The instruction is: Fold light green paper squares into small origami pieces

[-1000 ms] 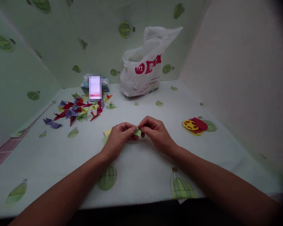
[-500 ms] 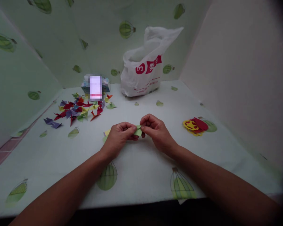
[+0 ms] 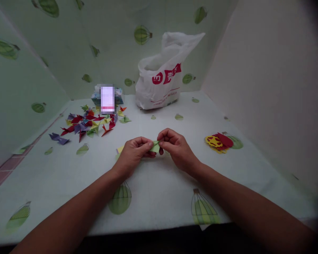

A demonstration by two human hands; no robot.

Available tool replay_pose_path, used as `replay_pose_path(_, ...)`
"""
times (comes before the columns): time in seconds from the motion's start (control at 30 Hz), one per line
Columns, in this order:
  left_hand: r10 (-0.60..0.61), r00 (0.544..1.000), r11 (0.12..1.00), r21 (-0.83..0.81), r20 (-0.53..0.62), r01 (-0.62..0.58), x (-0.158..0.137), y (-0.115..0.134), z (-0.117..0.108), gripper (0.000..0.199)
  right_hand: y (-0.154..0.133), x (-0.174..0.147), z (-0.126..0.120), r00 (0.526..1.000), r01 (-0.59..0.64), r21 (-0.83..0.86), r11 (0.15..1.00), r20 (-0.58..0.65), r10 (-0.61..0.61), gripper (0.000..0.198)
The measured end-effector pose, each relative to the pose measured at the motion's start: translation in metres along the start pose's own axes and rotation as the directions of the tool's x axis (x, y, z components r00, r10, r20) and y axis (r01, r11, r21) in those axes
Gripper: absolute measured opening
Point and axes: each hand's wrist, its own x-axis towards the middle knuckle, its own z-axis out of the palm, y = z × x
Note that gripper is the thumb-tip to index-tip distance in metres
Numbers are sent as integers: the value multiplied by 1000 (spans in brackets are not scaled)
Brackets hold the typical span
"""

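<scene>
Between my hands is a small piece of light green folded paper point(image 3: 155, 146), partly hidden by my fingers. My left hand point(image 3: 134, 151) pinches its left side between thumb and fingers. On its right edge my right hand point(image 3: 176, 148) closes, the thumb and fingertips pressed together at a corner. Under and behind my left hand, yellow and green paper sheets point(image 3: 119, 149) stick out on the table, mostly covered. Farther off to the left lies a pile of folded paper cranes point(image 3: 82, 123) in red, purple, yellow, green and orange.
A white plastic bag point(image 3: 159, 88) with red print stands at the back. Left of it, a tissue box point(image 3: 119, 96) sits behind a pixelated phone point(image 3: 107, 99). Red and yellow cut-out shapes point(image 3: 218, 141) lie at the right. A balloon-patterned cloth point(image 3: 159, 197) covers the table.
Hardly anything differs. Both hands keep their hold on the green paper, with only a very slight shift of the right fingers; the view has tilted a little.
</scene>
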Motion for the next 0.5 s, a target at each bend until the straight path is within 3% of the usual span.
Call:
replay_pose_path(0.33, 184, 983, 960, 218, -11, -177, -1, -4, -1, 21, 0, 2, -1, 994, -105, 144, 984, 36, 101, 5)
replay_pose_path(0.5, 190, 982, 958, 221, -13, -182, -1, -4, -1, 20, -1, 2, -1, 994, -102, 135, 986, 60, 95, 9)
